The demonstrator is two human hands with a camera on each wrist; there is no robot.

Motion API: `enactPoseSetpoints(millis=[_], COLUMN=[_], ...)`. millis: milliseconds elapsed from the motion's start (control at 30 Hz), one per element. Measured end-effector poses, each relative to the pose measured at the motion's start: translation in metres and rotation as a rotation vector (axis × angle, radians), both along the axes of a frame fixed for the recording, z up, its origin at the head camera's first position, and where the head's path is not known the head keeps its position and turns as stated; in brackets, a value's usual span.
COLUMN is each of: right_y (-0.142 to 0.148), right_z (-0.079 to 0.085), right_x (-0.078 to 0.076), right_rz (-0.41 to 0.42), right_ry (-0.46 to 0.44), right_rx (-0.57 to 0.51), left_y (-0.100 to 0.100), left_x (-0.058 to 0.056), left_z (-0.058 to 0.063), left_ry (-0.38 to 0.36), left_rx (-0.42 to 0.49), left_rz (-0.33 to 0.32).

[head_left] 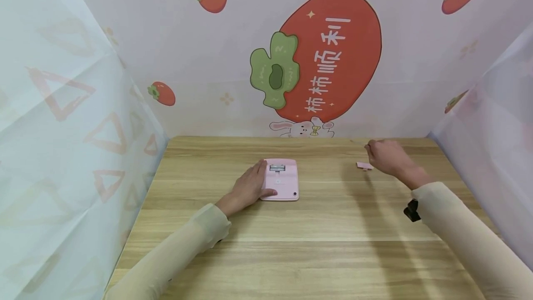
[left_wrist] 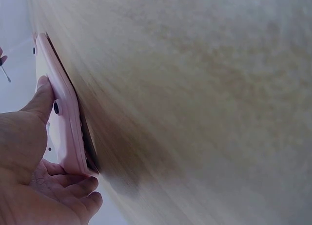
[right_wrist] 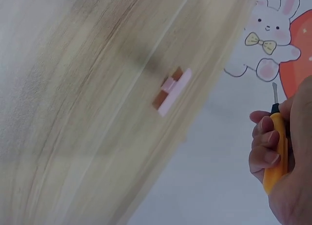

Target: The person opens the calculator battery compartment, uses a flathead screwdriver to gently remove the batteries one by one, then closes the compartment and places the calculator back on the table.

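Observation:
A pink calculator [head_left: 287, 184] lies face down on the table, its battery bay uncovered and silvery batteries [head_left: 277, 168] showing inside. My left hand [head_left: 246, 185] grips its left side; in the left wrist view the thumb [left_wrist: 43, 96] lies on the back and the fingers bend by the edge. Raised over the table's far right, my right hand [head_left: 388, 155] holds a screwdriver [right_wrist: 277, 152] with a yellow handle, its metal tip pointing up in the right wrist view. Below and left of that hand lies the small pink battery cover [head_left: 364, 165], untouched.
The wooden table [head_left: 291, 253] meets a printed back wall [head_left: 200, 110] at its far edge. White patterned sheets [head_left: 62, 152] stand along both sides. A dark device [head_left: 412, 210] is strapped at the right wrist.

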State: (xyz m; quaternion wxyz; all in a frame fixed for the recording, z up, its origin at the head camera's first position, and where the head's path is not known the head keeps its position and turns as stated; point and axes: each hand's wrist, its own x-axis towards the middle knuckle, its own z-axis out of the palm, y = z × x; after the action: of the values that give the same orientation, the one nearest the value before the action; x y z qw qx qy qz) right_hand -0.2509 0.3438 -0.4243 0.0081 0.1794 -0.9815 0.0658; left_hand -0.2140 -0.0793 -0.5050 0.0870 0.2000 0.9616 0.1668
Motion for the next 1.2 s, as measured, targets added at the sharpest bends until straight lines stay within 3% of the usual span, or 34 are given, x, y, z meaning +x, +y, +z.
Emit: enactPoseSetpoints(millis=[267, 700, 1200], right_y=[-0.019, -0.048, -0.082], right_z=[0.006, 0.017, 0.022], right_x=[0.002, 0.006, 0.012], right_rz=[0.082, 0.166, 0.206], right_ry=[0.056, 0.048, -0.009], right_rx=[0.039, 0.056, 0.092], left_y=[0.000, 0.000, 0.000], left_x=[0.001, 0.000, 0.001], left_z=[0.000, -0.001, 0.001], left_ry=[0.002, 0.004, 0.001], left_rx=[0.007, -0.001, 0.012], left_rz=[0.001, -0.001, 0.001])
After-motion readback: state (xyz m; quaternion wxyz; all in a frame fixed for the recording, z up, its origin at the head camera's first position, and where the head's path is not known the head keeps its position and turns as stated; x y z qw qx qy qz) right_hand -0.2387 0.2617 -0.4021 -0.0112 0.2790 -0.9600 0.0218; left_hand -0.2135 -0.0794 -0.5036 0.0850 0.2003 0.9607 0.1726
